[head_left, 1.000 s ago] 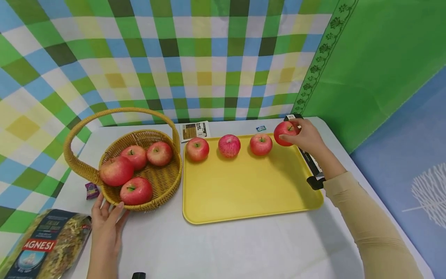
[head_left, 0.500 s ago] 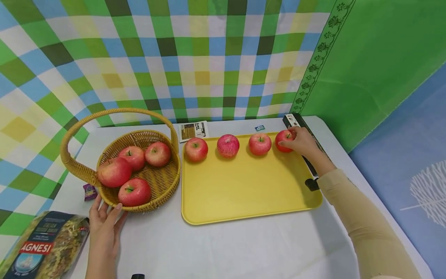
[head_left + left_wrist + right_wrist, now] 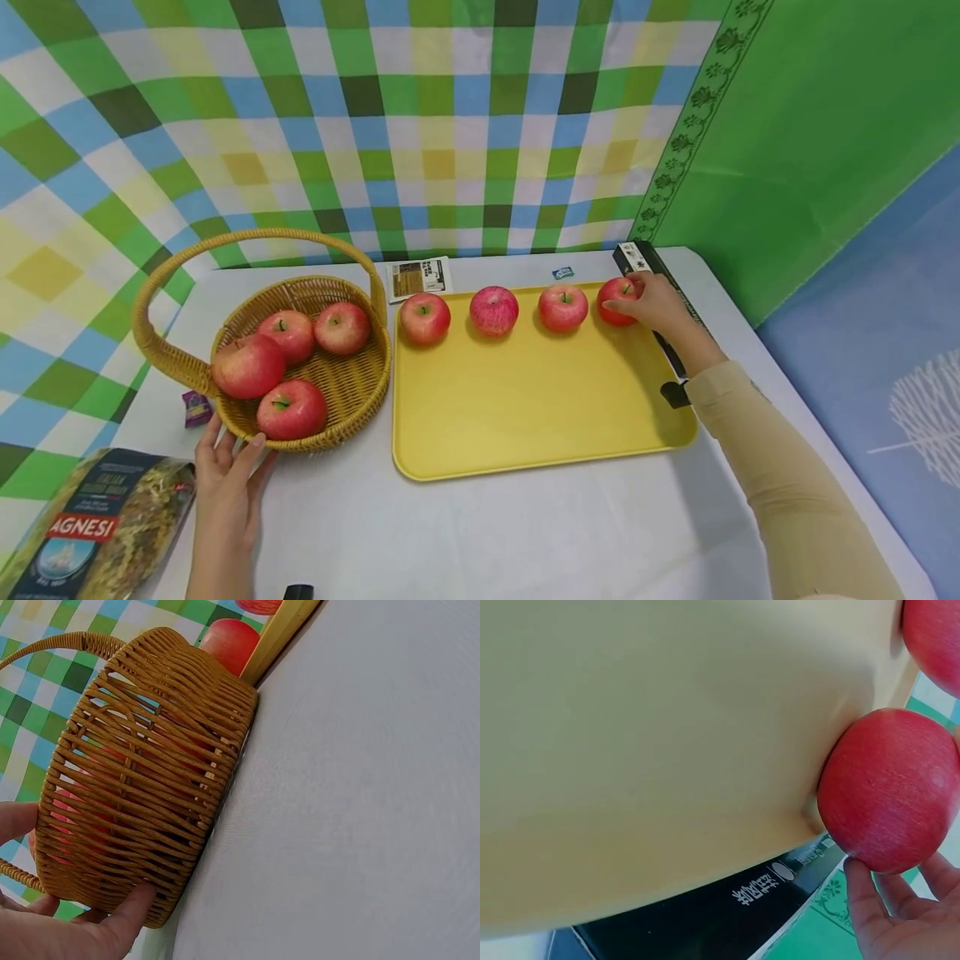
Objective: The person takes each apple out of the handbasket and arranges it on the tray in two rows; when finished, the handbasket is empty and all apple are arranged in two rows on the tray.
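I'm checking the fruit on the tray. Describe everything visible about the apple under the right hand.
The apple is round and deep red with fine pale speckling and a short stem on top. It sits upright in the far right corner of the yellow tray, last in a row of four and apart from the one beside it. The right hand grips it from the right side, fingertips against its skin. A black box lies just beyond the tray edge.

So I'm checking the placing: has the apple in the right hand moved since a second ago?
Yes. The apple has come down from above the tray's far right corner onto it, in line with the other three; the right hand still touches it.
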`<action>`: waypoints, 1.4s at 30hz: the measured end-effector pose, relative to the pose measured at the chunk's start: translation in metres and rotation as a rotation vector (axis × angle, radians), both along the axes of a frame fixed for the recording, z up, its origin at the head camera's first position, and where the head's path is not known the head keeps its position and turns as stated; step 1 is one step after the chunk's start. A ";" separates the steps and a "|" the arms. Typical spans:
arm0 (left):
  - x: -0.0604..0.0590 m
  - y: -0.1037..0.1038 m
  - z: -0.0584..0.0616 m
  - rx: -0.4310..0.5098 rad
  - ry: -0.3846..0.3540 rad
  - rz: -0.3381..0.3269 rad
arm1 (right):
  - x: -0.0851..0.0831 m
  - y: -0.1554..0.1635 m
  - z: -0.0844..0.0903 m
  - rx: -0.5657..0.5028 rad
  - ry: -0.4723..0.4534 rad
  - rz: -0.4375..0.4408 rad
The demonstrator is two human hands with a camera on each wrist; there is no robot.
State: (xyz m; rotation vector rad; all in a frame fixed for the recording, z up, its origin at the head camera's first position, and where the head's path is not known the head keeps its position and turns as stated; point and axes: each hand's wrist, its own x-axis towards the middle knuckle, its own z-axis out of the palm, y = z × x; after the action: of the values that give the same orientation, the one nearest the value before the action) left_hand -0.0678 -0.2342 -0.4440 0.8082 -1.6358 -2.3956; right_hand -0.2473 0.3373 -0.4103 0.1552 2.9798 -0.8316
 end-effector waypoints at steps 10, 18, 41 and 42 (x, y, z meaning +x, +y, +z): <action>0.003 0.001 -0.002 0.008 0.023 -0.002 | 0.006 -0.007 0.011 0.055 -0.025 0.054; -0.001 0.004 -0.001 -0.012 0.044 -0.020 | 0.023 -0.024 0.060 0.084 -0.095 0.161; 0.002 0.004 0.003 -0.053 0.049 -0.039 | 0.059 -0.159 0.105 -0.284 0.068 0.408; 0.002 0.004 0.004 -0.053 0.048 -0.039 | 0.060 -0.167 0.103 -0.306 0.070 0.422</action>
State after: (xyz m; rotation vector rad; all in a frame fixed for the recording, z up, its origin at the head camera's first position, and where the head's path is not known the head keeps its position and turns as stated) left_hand -0.0657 -0.2298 -0.4404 0.7113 -1.7047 -2.3670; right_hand -0.1878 0.1703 -0.3071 -0.5023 2.7359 -1.2225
